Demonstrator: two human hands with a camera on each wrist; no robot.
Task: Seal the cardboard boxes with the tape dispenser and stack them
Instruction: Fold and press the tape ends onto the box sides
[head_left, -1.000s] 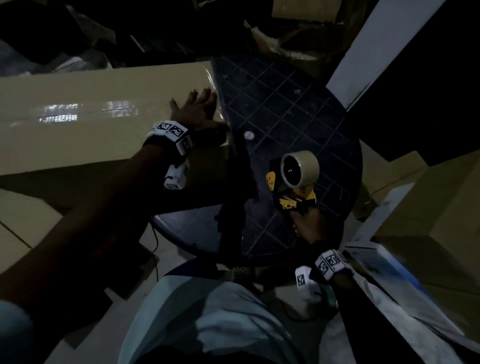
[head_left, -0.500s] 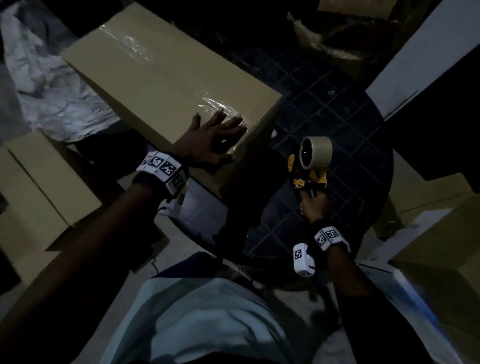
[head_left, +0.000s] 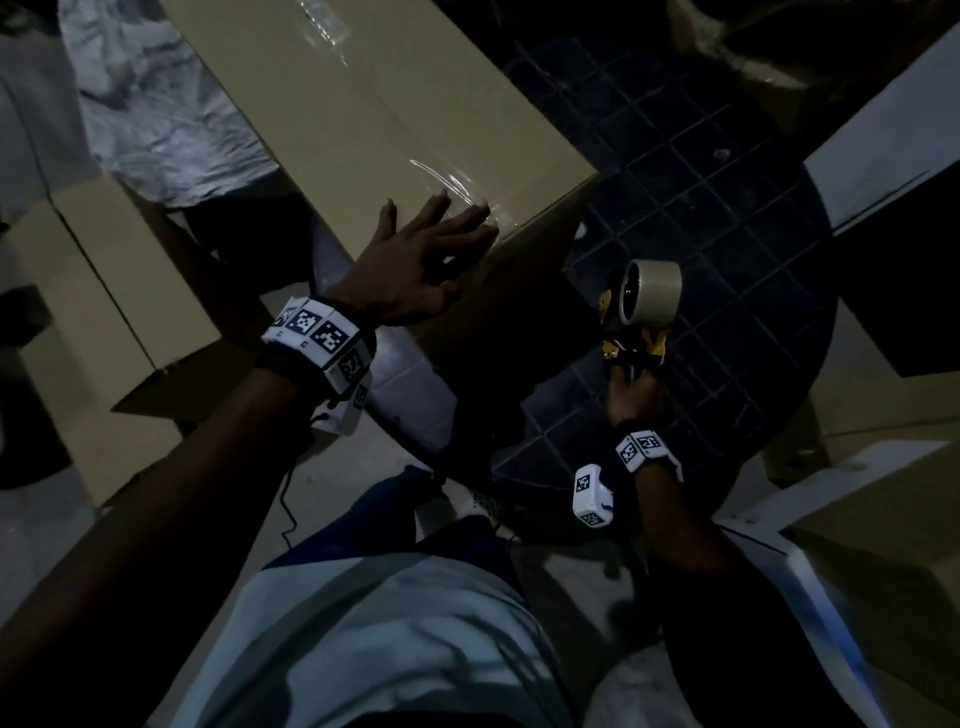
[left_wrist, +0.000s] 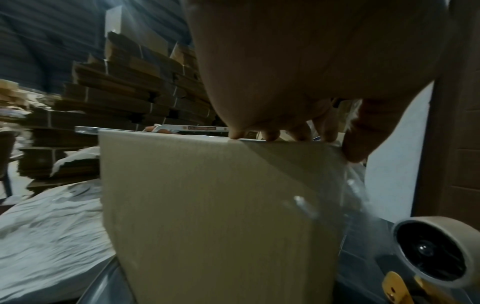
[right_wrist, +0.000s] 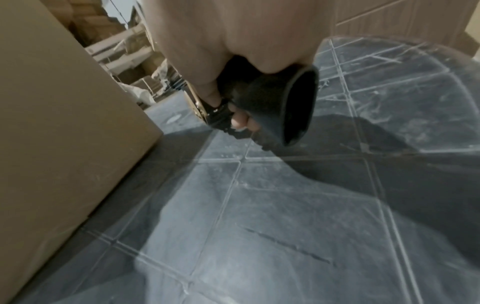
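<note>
Here I see the left hand (head_left: 415, 265) flat, fingers straight, pressing the taped near corner of the box (head_left: 374, 119) on the round table (head_left: 727, 291); right hand (head_left: 636, 395) grips the tape dispenser (head_left: 641, 312) just beside it.

head: looks down from above | wrists: close, along hands | shared: box (head_left: 363, 104), table (head_left: 727, 208)

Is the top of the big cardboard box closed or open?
Closed: the cardboard box has flat top flaps with clear tape along their seam.
</note>
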